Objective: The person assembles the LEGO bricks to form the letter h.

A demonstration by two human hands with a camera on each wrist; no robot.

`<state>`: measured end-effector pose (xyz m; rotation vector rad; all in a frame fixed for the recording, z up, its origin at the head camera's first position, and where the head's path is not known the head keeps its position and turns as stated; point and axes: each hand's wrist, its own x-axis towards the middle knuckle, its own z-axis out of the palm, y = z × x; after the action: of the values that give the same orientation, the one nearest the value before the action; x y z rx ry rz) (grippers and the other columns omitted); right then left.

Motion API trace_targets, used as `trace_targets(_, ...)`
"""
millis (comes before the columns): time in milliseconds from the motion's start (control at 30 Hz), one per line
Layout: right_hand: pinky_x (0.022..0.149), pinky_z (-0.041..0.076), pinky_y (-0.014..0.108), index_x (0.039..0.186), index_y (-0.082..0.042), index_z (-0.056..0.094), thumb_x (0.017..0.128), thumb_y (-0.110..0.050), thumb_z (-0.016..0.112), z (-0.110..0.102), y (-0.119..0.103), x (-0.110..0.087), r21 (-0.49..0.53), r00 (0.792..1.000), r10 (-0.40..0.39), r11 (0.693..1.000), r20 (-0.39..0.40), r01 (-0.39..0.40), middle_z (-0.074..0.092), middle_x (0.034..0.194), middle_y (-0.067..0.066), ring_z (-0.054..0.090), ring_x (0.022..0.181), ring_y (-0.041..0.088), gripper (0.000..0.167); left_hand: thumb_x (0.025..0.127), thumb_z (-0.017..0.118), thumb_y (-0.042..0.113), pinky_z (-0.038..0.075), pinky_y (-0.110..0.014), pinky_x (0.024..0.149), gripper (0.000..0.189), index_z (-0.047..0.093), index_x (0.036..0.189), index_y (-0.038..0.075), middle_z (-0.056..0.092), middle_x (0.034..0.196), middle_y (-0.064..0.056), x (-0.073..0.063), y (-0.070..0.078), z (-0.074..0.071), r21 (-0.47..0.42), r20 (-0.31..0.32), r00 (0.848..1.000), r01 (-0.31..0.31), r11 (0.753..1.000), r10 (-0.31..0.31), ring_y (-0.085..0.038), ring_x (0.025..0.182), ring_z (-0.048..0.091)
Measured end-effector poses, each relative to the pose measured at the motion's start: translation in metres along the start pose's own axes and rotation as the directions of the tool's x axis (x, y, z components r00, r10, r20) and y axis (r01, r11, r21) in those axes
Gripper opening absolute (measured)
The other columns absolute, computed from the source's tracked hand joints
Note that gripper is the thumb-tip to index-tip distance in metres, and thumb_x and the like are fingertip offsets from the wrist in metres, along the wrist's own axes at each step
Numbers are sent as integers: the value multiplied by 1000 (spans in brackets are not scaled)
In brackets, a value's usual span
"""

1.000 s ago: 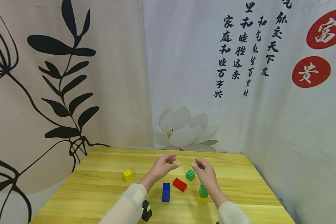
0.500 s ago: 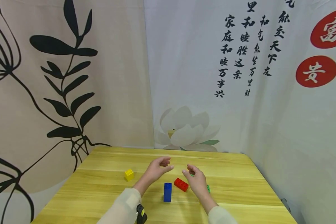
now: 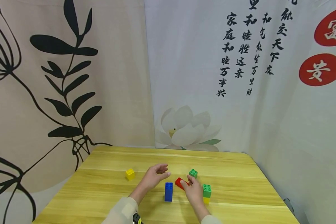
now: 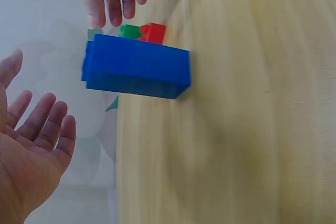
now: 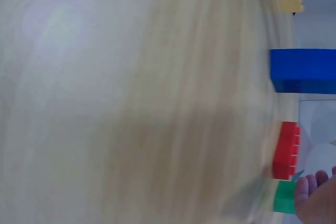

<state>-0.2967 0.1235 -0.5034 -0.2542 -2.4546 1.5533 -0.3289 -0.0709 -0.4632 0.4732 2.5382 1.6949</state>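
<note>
**Red brick point(image 3: 179, 183) nearest my right hand point(image 3: 194, 193)**

Lower centre of frame, it slants upper-left to lower-right, mostly left of my parted fingers, which grip nothing; whether they touch, I can't tell. My left hand point(image 3: 153, 176), loose and empty, is farther.

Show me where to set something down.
Bare wood lies right of the green-and-yellow stack, to the right edge of the table, and left of the yellow block. Mid-table is crowded: the red brick, blue stack and lone green block stand close together, with the right hand among them.
</note>
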Motion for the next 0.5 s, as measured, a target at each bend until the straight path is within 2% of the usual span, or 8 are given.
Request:
trace_targets(233,91,54,50,135,4,54,92,-22,70,10,10,1,-29,999,36,999,-40,-37,57,135,27,57,118,46,52,89,70,44,54,-43,93,59,57,135,10,63,129,-15,-10,-17,2,-5,-8,1000,29,1000,-29,-27,115,60)
trace_targets(500,81,55,45,130,6,58,87,-19,73,15,21,3,-54,996,22,998,-92,-28,61,128,28,64,101,36,52,87,72,42,55,-42,90,59,58,133,7,63,127,-18,-18,-33,6,-41,8,999,38,998,-38,-28,113,61)
